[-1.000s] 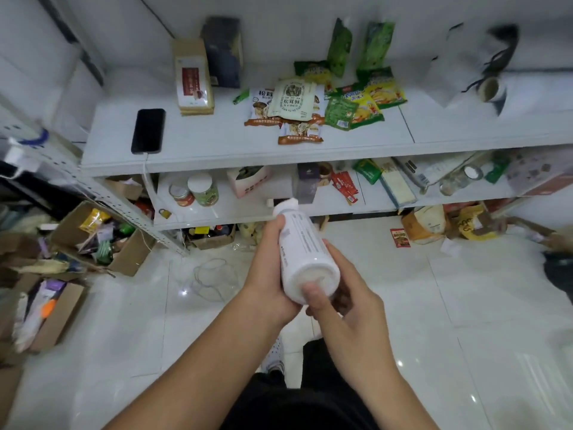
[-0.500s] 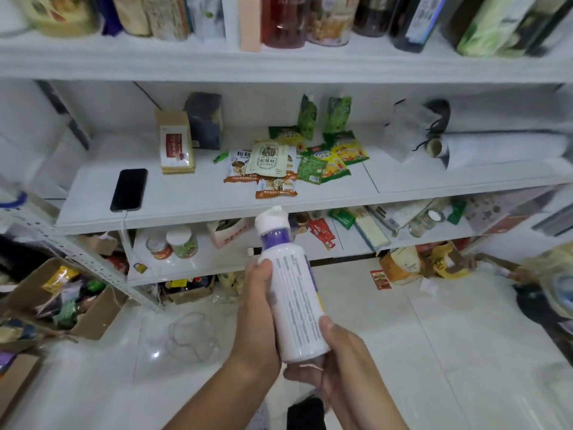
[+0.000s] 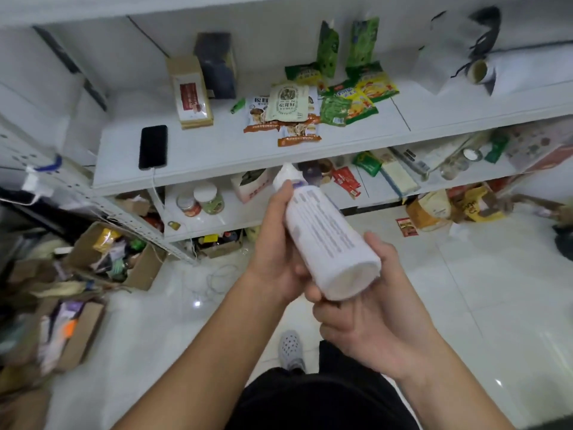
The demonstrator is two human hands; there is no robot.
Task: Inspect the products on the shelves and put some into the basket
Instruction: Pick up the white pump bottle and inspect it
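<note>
A white bottle [image 3: 325,234] with small printed text and a purple band near its cap lies tilted between my hands, base toward me, cap pointing at the shelves. My left hand [image 3: 279,246] grips its upper side, thumb near the cap. My right hand [image 3: 369,315] holds the base from below, fingers curled round it. Behind stand white shelves [image 3: 217,162] with snack packets [image 3: 288,103], green packets [image 3: 350,100] and a brown box [image 3: 190,91]. No basket shows in the head view.
A black phone [image 3: 153,146] on a cable lies on the middle shelf. Two jars [image 3: 201,200] stand on the lower shelf. Open cardboard boxes [image 3: 117,256] full of goods sit on the floor at left. A paper roll [image 3: 483,72] lies at right. My shoe [image 3: 290,349] is below.
The view has dropped back down from the upper shelf. The bottle has tilted so its base faces me more, and my right hand has slid under the base.
</note>
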